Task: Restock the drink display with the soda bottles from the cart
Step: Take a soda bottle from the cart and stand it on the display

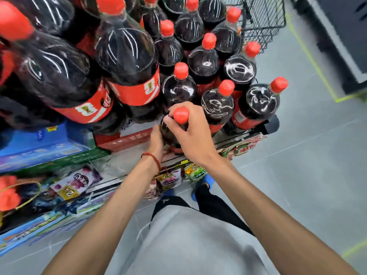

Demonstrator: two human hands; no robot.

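Observation:
A large soda bottle (181, 115) with dark cola and a red cap stands at the front edge of the drink display (127, 140). My right hand (193, 133) grips its neck just under the cap. My left hand (157, 142) holds the lower left side of its body, fingers wrapped under and partly hidden. Several matching red-capped cola bottles (218, 104) stand packed in rows behind and beside it. A black wire cart (264, 22) sits at the far right behind the bottles; its inside is hidden.
Lower shelves on the left hold blue boxes (43, 141) and snack packets (73, 183). More packets (195, 171) hang below the display edge. Grey floor (307, 155) stretches to the right, with green tape lines (317, 70) and a dark fixture (349, 36) at top right.

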